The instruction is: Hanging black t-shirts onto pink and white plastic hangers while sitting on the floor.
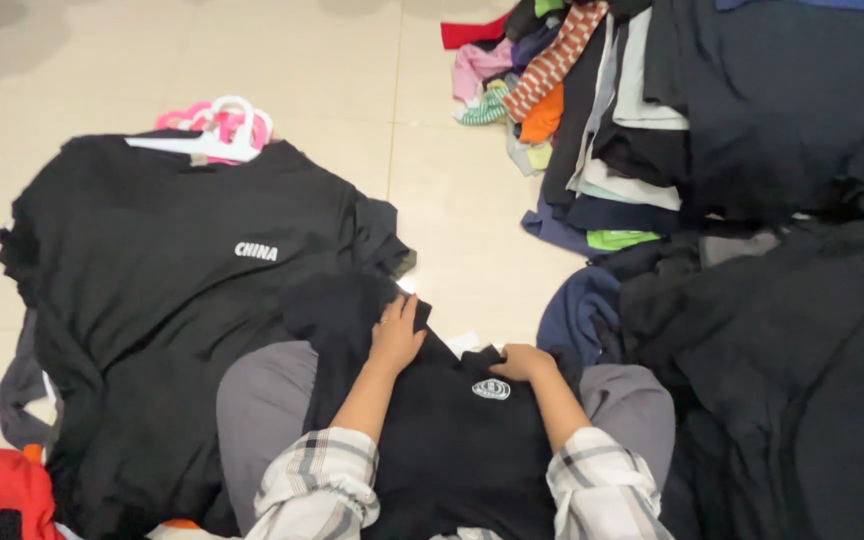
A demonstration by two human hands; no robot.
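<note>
A black shirt (452, 440) with a small white oval emblem lies across my lap, over my grey trousers (262, 400). My left hand (396, 332) rests flat on its upper left part, fingers pressing the fabric near the collar edge. My right hand (522, 361) grips the shirt's top edge just above the emblem. Both sleeves of my plaid shirt show at the bottom.
A black shirt with white lettering (172, 260) lies spread on the tiled floor (352, 70) to my left, with white and pink hangers (217, 130) at its top. A heap of mixed coloured clothes (572, 110) and dark garments (782, 300) fills the right. A red garment (12, 485) sits bottom left.
</note>
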